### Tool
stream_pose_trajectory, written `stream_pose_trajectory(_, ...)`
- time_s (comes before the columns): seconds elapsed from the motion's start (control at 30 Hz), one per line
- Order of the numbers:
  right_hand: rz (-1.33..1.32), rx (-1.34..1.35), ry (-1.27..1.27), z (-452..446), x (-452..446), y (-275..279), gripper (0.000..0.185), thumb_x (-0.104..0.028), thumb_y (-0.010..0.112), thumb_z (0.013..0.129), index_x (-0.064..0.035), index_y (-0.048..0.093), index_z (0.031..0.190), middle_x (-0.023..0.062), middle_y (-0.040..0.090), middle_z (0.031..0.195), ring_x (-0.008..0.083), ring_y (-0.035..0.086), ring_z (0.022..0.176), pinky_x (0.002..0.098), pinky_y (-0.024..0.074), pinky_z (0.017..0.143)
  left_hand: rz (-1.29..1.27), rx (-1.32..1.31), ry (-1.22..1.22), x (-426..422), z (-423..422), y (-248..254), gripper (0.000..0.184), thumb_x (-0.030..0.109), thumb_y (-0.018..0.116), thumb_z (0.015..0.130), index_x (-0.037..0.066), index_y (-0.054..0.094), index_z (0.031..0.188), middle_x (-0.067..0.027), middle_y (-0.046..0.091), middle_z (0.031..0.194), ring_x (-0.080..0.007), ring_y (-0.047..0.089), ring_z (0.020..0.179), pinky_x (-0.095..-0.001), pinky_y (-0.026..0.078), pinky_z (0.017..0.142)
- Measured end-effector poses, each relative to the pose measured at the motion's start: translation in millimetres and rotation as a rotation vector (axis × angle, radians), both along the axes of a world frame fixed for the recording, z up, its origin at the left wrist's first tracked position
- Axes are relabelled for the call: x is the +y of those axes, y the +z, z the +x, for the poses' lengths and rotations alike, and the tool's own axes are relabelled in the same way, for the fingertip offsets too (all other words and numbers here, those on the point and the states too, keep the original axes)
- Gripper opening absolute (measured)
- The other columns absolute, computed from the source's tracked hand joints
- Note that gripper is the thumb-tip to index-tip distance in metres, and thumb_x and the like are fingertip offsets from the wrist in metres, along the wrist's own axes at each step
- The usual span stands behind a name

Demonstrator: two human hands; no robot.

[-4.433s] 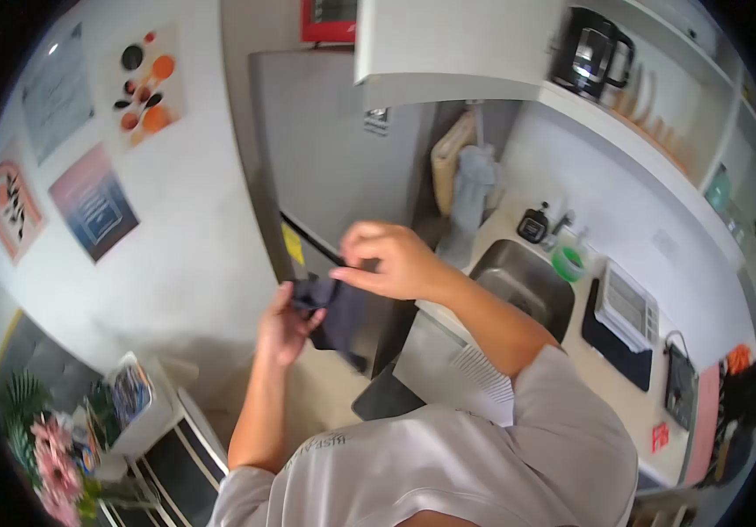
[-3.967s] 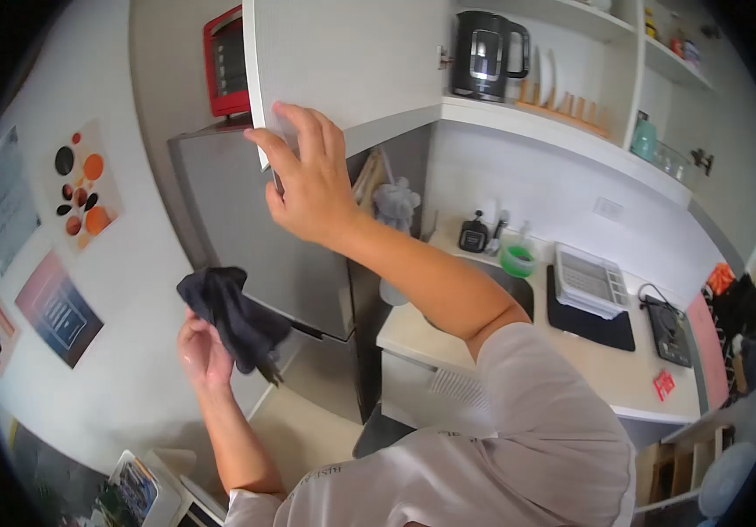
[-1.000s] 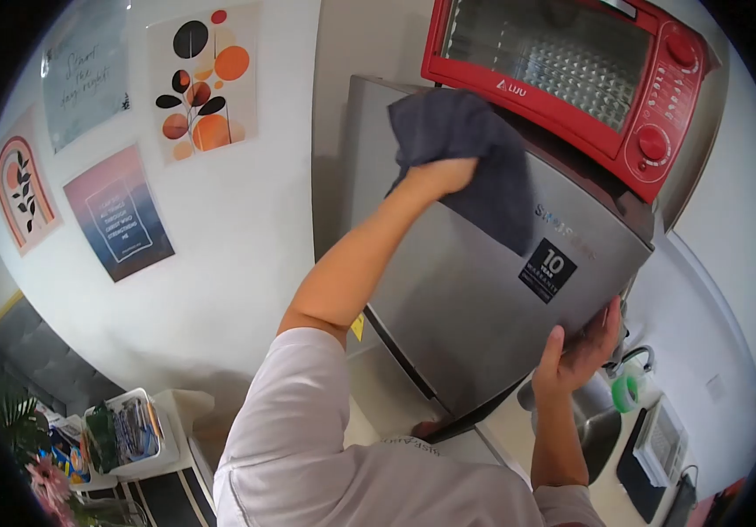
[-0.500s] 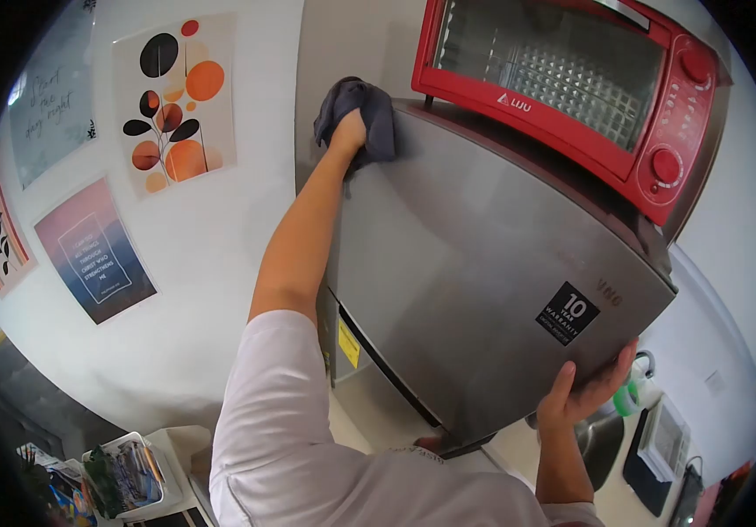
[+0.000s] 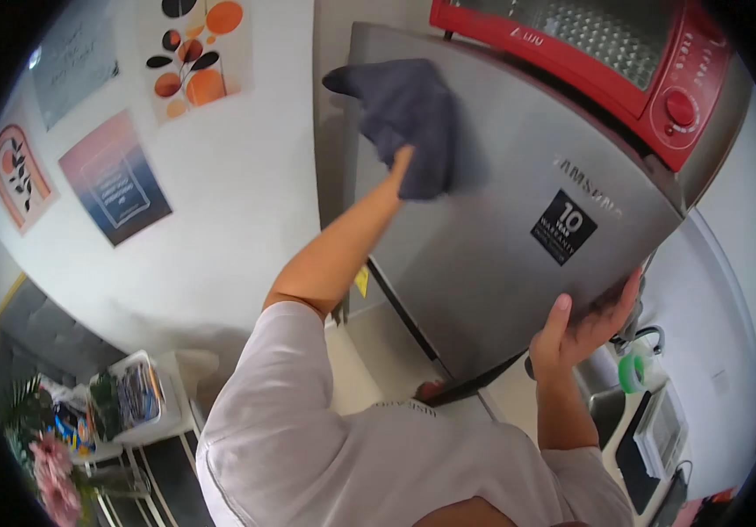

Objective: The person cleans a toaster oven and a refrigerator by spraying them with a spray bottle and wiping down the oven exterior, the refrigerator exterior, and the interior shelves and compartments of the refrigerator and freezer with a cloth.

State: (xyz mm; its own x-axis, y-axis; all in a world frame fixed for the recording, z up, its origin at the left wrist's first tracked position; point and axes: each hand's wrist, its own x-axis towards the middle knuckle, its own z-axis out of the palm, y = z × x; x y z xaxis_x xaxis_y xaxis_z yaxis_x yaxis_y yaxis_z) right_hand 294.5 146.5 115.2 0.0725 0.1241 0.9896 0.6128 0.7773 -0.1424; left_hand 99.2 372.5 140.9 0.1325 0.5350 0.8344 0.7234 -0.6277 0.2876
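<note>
A dark grey cloth (image 5: 417, 114) lies bunched and partly draped against the upper left of the silver refrigerator door (image 5: 475, 255). My left hand (image 5: 404, 161) is closed on the cloth, which covers most of its fingers. At the door's lower right edge, my right hand (image 5: 582, 334) touches the side with thumb and fingers apart. A black warranty sticker (image 5: 564, 227) and raised brand lettering (image 5: 590, 187) show on the door between the two hands.
A red toaster oven (image 5: 571, 48) sits on top of the refrigerator. To the right are a sink (image 5: 606, 411), a green container (image 5: 632, 373) and a dish rack (image 5: 662, 430). Wall posters (image 5: 115, 180), a white bin (image 5: 145, 400) and pink flowers (image 5: 56, 479) are at the left.
Since half a second ago, the cloth and my left hand have moved right from the door's upper left corner. Earlier, my right hand was at a cabinet door; now it touches the refrigerator's edge.
</note>
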Motion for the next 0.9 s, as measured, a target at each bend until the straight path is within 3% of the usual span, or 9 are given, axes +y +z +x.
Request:
stream_pose_trajectory(0.1,0.022,0.037,0.173,0,3,0,0.069,-0.014,0.05,0.09,0.0057,0.011,0.143,0.0237,0.018,0.149,0.0338,0.022,0.138,0.0445,0.0193,0.113,0.07,0.067,-0.142,-68,48,-27,0.058,0.03,0.053,0.089,0.003,0.04,0.138,-0.0222,0.034,0.144,-0.0315,0.029,0.136,-0.0381,0.021,0.113)
stream_pose_trajectory(0.3,0.08,-0.043,0.198,12,2,-2,0.07,-0.026,0.047,0.093,0.0075,0.011,0.143,0.027,0.018,0.149,0.0368,0.022,0.138,0.0453,0.0173,0.114,0.091,0.115,-0.515,-164,116,-58,0.059,0.03,0.054,0.088,0.002,0.04,0.138,-0.0221,0.034,0.144,-0.0311,0.029,0.136,-0.038,0.021,0.113)
stream_pose_trajectory(0.43,0.066,-0.069,0.33,17,-2,-13,0.074,-0.035,0.043,0.095,0.0084,0.008,0.143,0.0293,0.016,0.149,0.0374,0.021,0.139,0.0469,0.018,0.113,0.074,0.116,-0.708,-186,120,-61,0.06,0.031,0.055,0.088,0.002,0.04,0.138,-0.0221,0.034,0.144,-0.0309,0.029,0.136,-0.0379,0.021,0.113)
stream_pose_trajectory(0.53,0.102,-0.156,0.278,24,1,-15,0.075,-0.038,0.04,0.096,0.0068,0.005,0.145,0.03,0.013,0.149,0.0382,0.02,0.139,0.0452,0.0199,0.113,0.063,0.059,-0.781,-170,103,-54,0.06,0.031,0.056,0.087,0.001,0.04,0.137,-0.0221,0.034,0.144,-0.0307,0.029,0.136,-0.0378,0.021,0.113)
stream_pose_trajectory(0.63,0.165,-0.117,0.313,25,14,-26,0.074,-0.038,0.039,0.097,0.0057,0.003,0.145,0.0293,0.011,0.15,0.0352,0.018,0.141,0.0429,0.0195,0.114,0.028,-0.074,-0.714,-126,80,-56,0.061,0.031,0.057,0.087,0.001,0.041,0.137,-0.022,0.034,0.144,-0.0305,0.029,0.136,-0.0378,0.021,0.113)
stream_pose_trajectory(0.73,0.087,-0.067,0.359,26,12,-31,0.075,-0.038,0.043,0.094,0.0013,0.005,0.146,0.0312,0.011,0.15,0.0429,0.018,0.139,0.0471,0.0189,0.114,-0.012,-0.186,-0.441,-55,57,-79,0.067,0.027,0.058,0.086,0.002,0.032,0.142,-0.017,0.029,0.147,-0.0291,0.023,0.138,-0.0336,0.014,0.115)
stream_pose_trajectory(0.87,0.136,-0.048,0.21,17,11,-31,0.069,-0.032,0.038,0.097,-0.0007,0.002,0.147,0.0315,0.009,0.15,0.0437,0.016,0.139,0.0496,0.0189,0.113,0.044,0.082,-0.17,11,-7,-84,0.065,0.028,0.057,0.086,0.002,0.033,0.141,-0.015,0.031,0.145,-0.0269,0.026,0.135,-0.0331,0.018,0.113)
stream_pose_trajectory(0.9,0.086,-0.14,0.175,19,7,-22,0.065,-0.032,0.036,0.099,-0.0064,0.0,0.147,0.0183,0.007,0.154,0.0359,0.014,0.141,0.0471,0.0192,0.115,0.053,0.093,-0.143,25,-18,-84,0.062,0.027,0.055,0.087,0.002,0.034,0.14,-0.0149,0.032,0.143,-0.0266,0.027,0.134,-0.0333,0.019,0.112)
